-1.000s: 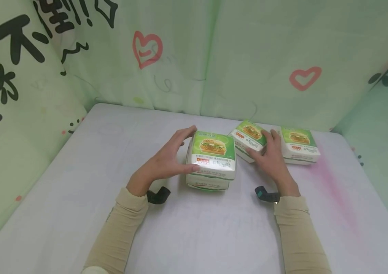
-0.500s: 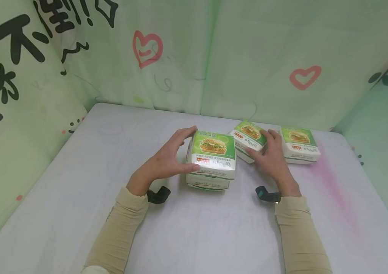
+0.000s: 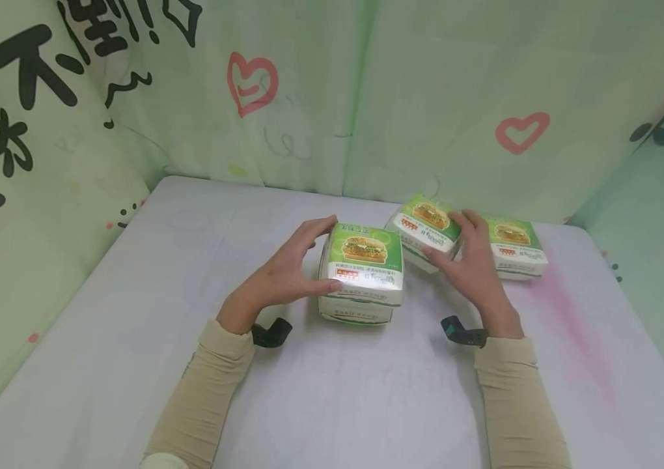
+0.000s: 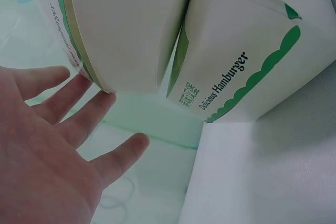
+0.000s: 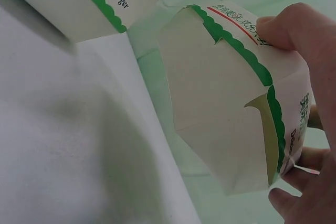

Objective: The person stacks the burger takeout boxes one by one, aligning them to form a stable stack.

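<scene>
In the middle of the table stand two stacked hamburger boxes, the upper box (image 3: 364,257) offset on the lower box (image 3: 355,314). My left hand (image 3: 288,273) holds the upper box at its left side, thumb at the front corner and fingers toward the back. The left wrist view shows its fingers (image 4: 102,111) spread and nearly straight, with some tips at the box's edge. My right hand (image 3: 472,260) grips another hamburger box (image 3: 428,225) by its right side. This box hangs tilted off the table, its underside (image 5: 210,87) visible in the right wrist view.
A further hamburger box (image 3: 516,251) stands at the back right, partly behind my right hand. A white cloth covers the table (image 3: 355,404), with a pink smear on its right side. Green curtains (image 3: 402,85) with printed hearts and characters enclose the back and sides.
My right hand has raised the back hamburger box off the table and shifted slightly to the right and away. The left hand and the stack have stayed in place.
</scene>
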`<state>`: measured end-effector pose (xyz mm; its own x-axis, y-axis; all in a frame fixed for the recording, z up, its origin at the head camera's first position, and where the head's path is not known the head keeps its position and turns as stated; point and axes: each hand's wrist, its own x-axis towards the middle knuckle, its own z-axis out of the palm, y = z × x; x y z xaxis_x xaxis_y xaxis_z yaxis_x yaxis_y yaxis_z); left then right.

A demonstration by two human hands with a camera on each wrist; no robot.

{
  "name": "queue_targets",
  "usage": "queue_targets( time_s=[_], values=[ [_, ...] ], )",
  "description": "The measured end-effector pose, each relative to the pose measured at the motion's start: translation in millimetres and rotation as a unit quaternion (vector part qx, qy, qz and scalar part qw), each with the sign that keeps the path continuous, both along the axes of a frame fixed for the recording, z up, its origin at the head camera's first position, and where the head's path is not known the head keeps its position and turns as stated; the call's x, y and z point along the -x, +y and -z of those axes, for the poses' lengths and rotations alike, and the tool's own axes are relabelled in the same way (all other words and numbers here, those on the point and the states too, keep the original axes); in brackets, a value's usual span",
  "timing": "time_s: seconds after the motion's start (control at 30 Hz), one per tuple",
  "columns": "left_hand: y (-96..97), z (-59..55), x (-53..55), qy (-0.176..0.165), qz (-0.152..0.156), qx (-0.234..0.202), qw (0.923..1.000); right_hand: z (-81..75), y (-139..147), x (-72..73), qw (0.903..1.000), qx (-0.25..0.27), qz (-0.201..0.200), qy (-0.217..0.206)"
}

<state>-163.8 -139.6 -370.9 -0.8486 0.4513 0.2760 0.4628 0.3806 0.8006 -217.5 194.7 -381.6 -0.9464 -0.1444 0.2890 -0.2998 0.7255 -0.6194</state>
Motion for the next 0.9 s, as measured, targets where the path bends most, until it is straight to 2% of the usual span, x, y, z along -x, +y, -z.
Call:
queue_targets(
  time_s=[0.27, 0.53, 0.9],
  values=[
    [0.5, 0.8, 0.3, 0.0, -0.003, 0.001, 1.0, -10.0, -3, -3.8, 0.9982, 0.027, -0.016, 0.05],
    [0.1, -0.1, -0.2, -0.002, -0.003, 0.006, 1.0, -22.9, -6, -12.3, 0.9946, 0.028, -0.025, 0.096],
    [-0.3, -0.3, -0.3, -0.006, 0.001, 0.005, 1.0, -37.1, -13, -18.9, 0.99, 0.054, -0.022, 0.129]
  ],
)
